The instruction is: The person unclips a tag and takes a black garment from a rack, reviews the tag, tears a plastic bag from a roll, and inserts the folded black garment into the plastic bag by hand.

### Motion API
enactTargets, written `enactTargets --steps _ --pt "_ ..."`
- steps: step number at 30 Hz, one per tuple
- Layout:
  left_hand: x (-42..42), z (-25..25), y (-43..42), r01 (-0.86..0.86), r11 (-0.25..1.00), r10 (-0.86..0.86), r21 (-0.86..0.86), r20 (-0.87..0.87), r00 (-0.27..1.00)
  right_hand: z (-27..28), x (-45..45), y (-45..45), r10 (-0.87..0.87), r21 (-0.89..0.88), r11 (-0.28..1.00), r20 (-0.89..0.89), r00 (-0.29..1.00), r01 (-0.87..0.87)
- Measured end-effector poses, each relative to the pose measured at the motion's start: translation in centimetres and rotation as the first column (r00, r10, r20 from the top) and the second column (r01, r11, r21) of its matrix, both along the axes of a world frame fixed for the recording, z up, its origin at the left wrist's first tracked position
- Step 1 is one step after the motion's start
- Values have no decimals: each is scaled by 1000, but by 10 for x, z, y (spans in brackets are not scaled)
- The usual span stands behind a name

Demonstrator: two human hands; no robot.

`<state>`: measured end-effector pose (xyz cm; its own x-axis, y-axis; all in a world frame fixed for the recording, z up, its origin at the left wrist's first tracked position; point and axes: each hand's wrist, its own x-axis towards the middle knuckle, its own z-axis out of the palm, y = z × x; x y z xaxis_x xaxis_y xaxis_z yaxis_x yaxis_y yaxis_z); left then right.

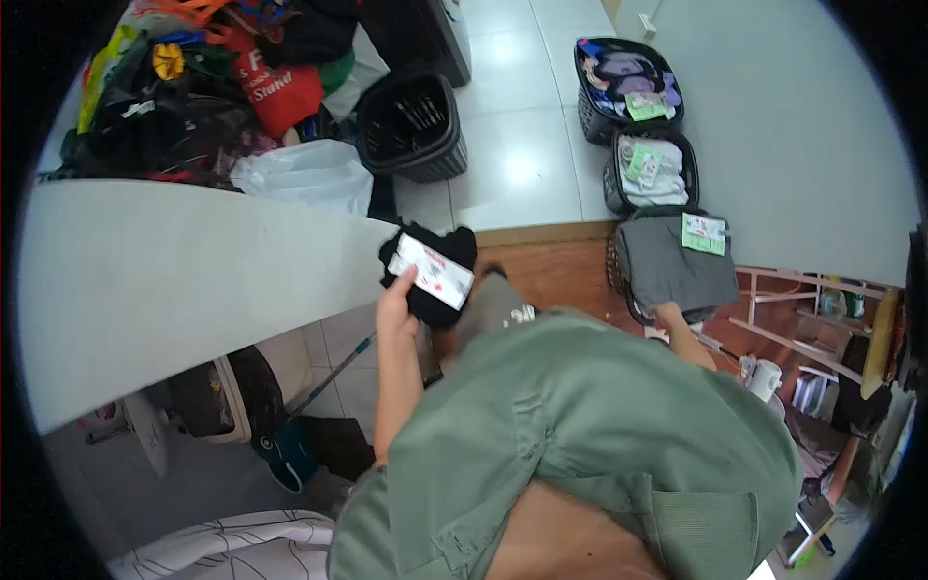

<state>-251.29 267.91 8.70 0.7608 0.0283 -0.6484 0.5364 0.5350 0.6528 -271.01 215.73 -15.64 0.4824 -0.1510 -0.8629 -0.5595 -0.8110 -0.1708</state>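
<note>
My left hand (pixel 398 307) is closed around a black folded cloth (pixel 454 253), with the thumb lying over a white card (pixel 431 273) with red print. This bundle is held just off the end of a white tabletop (pixel 193 290). On the other side, my right hand (pixel 667 313) is at the near rim of a dark plastic basket (pixel 615 266), its fingers appearing curled there and partly hidden. A grey folded cloth (pixel 662 259) covers the top of that basket. On the cloth lies a green-and-white card (pixel 704 234).
Behind it stand a basket of white cloth (pixel 657 184) and a basket of purple and dark cloth (pixel 628 77). Another dark basket (pixel 411 130) is at the table's far edge, near piled bags (pixel 280 82). A pink metal rack (pixel 797 295) stands right; a pole (pixel 333 372) leans left.
</note>
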Motion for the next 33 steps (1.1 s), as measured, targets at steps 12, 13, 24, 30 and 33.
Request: enactTargets --steps 12,13,24,30,33 --pt "245 -1 -31 131 991 -132 22 60 989 33 147 110 -773 263 580 -124 623 771" --pt "261 -2 -35 133 991 -133 21 47 990 16 157 106 -668 373 671 -71 741 641" --pt "345 -41 -54 156 987 -156 32 1 988 1 265 87 -953 426 287 32 303 858" --pt "372 -67 -58 195 979 -189 62 -85 978 20 201 123 -973 192 179 -110 203 965" --pt "382 -73 -65 345 929 -328 130 -135 935 72 166 148 -978 302 162 -76 193 940"
